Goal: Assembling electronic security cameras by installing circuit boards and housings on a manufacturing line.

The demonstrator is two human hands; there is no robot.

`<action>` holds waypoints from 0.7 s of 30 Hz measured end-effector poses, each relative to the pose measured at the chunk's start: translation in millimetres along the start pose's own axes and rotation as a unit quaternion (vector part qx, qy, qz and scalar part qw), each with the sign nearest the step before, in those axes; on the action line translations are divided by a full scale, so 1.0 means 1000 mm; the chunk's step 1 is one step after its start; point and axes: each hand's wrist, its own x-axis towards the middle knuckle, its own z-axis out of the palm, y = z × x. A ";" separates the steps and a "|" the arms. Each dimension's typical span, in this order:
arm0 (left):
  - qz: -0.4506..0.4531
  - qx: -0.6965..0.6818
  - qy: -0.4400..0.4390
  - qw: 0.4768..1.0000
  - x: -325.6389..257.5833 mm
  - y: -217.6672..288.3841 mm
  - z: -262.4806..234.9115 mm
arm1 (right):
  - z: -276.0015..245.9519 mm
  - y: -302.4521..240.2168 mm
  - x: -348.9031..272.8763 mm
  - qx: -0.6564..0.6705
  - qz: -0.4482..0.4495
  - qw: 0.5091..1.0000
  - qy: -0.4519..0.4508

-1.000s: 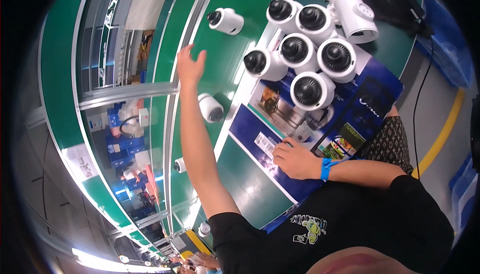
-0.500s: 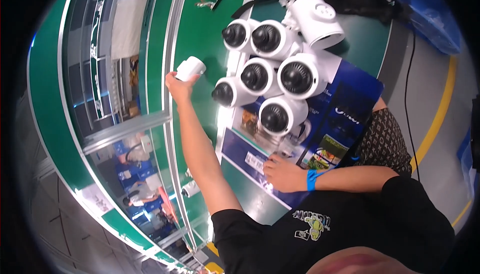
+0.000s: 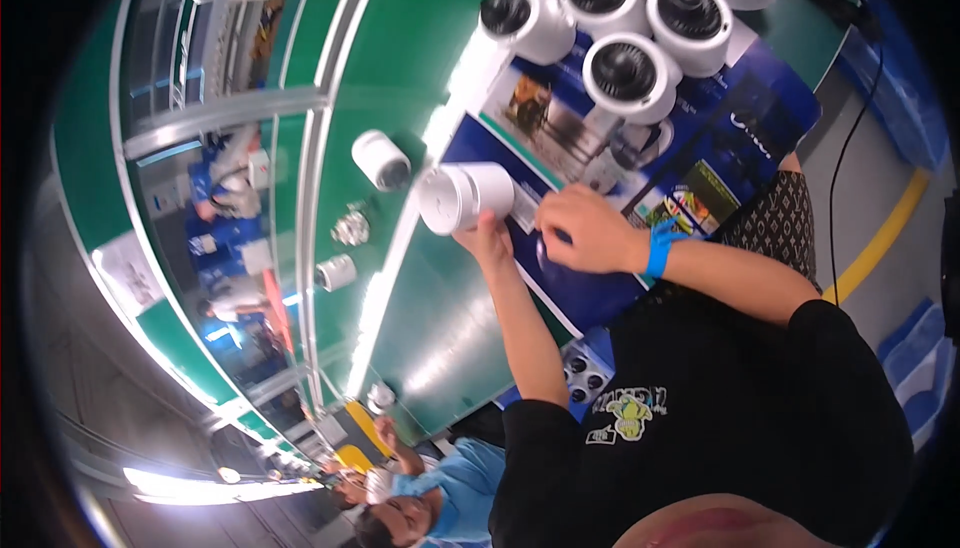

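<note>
Left hand point(image 3: 488, 240): white housing point(image 3: 475, 191) (seemingly)

1. Grips with left hand point(image 3: 488, 241), well left of the blue wristband point(image 3: 661, 246).
2. Slants left forearm point(image 3: 528, 333) below and left of it.
3. Holds right hand point(image 3: 590, 230) half-curled, just left.
4. Extends right forearm point(image 3: 740, 273) to its right.

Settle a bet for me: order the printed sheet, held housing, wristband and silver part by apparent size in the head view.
Largest to smallest:
1. printed sheet
2. held housing
3. wristband and silver part: too alike to rank.
</note>
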 end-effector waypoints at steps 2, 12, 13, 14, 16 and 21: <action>0.016 0.021 0.019 0.999 0.000 -0.001 0.002 | -0.004 0.000 0.009 0.104 0.036 0.994 -0.015; 0.008 0.019 -0.002 1.000 0.000 0.000 0.015 | -0.029 0.022 0.013 0.667 0.188 0.721 -0.025; 0.006 0.022 -0.010 1.000 0.000 0.000 0.015 | -0.030 0.022 0.013 0.716 0.159 0.677 -0.055; 0.003 0.022 -0.009 1.000 0.000 -0.001 0.016 | -0.032 0.022 0.012 0.708 0.152 0.685 -0.082; 0.005 0.020 -0.008 1.000 -0.001 -0.005 0.016 | -0.032 0.022 0.012 0.706 0.132 0.687 -0.114; 0.005 0.034 -0.013 0.999 -0.001 -0.007 0.015 | -0.035 0.017 0.013 0.706 0.108 0.684 -0.148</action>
